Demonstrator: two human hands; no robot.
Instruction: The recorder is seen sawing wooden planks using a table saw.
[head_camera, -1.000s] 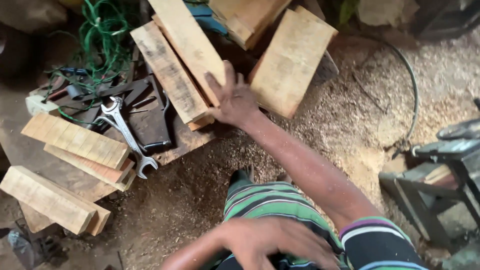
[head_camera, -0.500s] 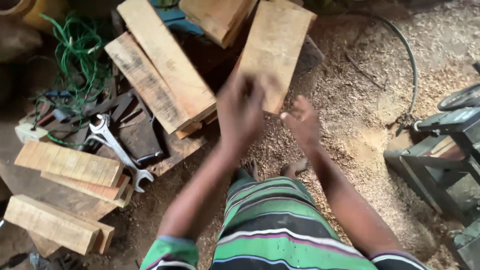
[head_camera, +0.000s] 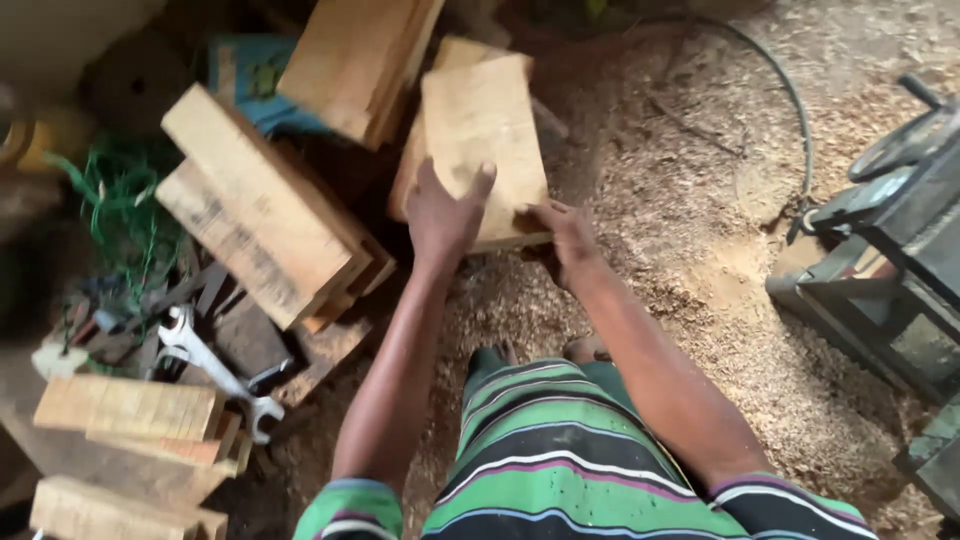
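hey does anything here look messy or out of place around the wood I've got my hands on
Yes. Sawdust covers the ground around the wooden board that your left hand and right hand grip. Other boards lie stacked askew at odd angles, and a large wrench sits loose among scraps beside tangled green cord.

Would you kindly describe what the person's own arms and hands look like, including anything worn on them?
Both arms are bare from the short sleeves down. The sleeves belong to a striped shirt in green, dark, white and purplish bands. The left hand and right hand are bare: no gloves, and no watch, ring or bracelet shows on either.
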